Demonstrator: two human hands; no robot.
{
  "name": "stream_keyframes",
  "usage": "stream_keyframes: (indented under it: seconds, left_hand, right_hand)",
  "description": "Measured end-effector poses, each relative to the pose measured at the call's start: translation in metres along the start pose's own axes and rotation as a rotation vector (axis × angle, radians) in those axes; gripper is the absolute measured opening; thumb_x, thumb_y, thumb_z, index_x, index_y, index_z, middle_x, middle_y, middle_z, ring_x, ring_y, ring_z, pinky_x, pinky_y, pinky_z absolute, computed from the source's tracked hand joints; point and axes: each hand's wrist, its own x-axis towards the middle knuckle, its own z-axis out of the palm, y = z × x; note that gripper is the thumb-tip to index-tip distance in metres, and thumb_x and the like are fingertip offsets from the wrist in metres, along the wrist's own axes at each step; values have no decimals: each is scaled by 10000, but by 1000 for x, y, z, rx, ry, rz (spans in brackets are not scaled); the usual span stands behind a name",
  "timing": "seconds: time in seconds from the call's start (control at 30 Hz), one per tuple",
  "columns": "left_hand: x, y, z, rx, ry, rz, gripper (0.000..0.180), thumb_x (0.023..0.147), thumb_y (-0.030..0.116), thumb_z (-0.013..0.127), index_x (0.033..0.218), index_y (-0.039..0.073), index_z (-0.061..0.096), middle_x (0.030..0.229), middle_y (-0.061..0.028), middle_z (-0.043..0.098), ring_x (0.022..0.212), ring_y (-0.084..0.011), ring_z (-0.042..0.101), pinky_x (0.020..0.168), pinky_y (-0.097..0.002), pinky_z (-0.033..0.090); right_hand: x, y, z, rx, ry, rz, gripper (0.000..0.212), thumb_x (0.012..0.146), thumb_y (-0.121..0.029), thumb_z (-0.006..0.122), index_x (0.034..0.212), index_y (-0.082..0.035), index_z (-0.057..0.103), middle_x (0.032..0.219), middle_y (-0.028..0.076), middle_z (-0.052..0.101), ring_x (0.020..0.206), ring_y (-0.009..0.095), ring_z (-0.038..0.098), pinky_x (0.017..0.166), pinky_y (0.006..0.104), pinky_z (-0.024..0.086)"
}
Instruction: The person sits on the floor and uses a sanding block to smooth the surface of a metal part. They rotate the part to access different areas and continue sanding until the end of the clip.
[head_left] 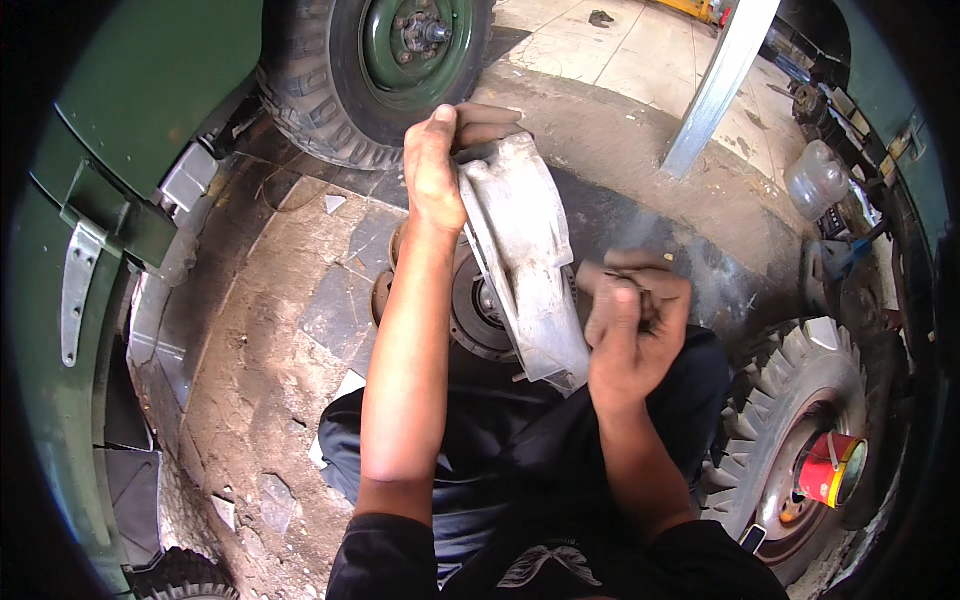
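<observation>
My left hand (434,168) grips the far end of a grey cast-metal housing (528,235), its fingers wrapped over the edge. The housing is tilted up above my lap, its near end between my knees. Close to its right side is my right hand (640,335), fingers curled and thumb bent in; motion blurs them, and whatever they pinch is too small to make out. Behind the housing, on the ground, lies a round metal clutch-like assembly (468,312), partly covered. A brownish round rim (382,295) shows beside my left forearm.
A large tyre with a green wheel (385,70) stands ahead. Green vehicle body panels (150,90) rise at the left. To the right are a metal post (715,95), a clear plastic bottle (817,180), and a lying tyre (745,440) carrying a red and yellow can (825,468) and a phone (752,540).
</observation>
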Motion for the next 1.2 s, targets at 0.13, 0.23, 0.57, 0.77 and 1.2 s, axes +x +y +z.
stream_keyframes:
  seconds: [0.13,0.23,0.57,0.77,1.2]
  left_hand:
    - [-5,3,-1,125,51,43,772,1086,505,398,1237,-206,660,1083,-316,778,981,-300,760,923,-378,599]
    - [-10,11,4,195,57,41,772,1088,511,394,1250,-194,663,1074,-302,782,967,-283,750,906,-363,586]
    - [-6,26,3,466,-75,70,772,1069,548,428,1239,-148,718,1078,-232,795,991,-251,743,946,-345,557]
    - [-10,15,2,356,19,118,775,1062,535,421,1241,-162,708,1063,-247,793,971,-256,745,927,-342,567]
    - [-17,8,12,293,13,173,785,1094,564,406,1160,-145,738,1016,-232,795,933,-261,767,872,-332,585]
  right_hand:
    - [-5,-1,-16,31,-11,231,140,1063,-65,710,1135,27,634,994,112,748,677,91,648,627,241,514]
    - [-2,0,-17,-5,-37,310,155,1023,-23,750,1153,26,681,999,107,777,799,107,724,734,253,560]
    - [25,-18,-5,-319,-229,-48,168,848,60,843,996,-3,796,944,124,813,849,198,797,749,295,596]
    - [13,-5,22,-304,-174,-201,208,838,80,807,1008,-41,808,986,114,813,903,263,802,814,380,629]
    - [4,-20,1,-210,-352,177,226,929,27,776,1149,-25,779,1066,147,821,978,270,824,833,354,630]
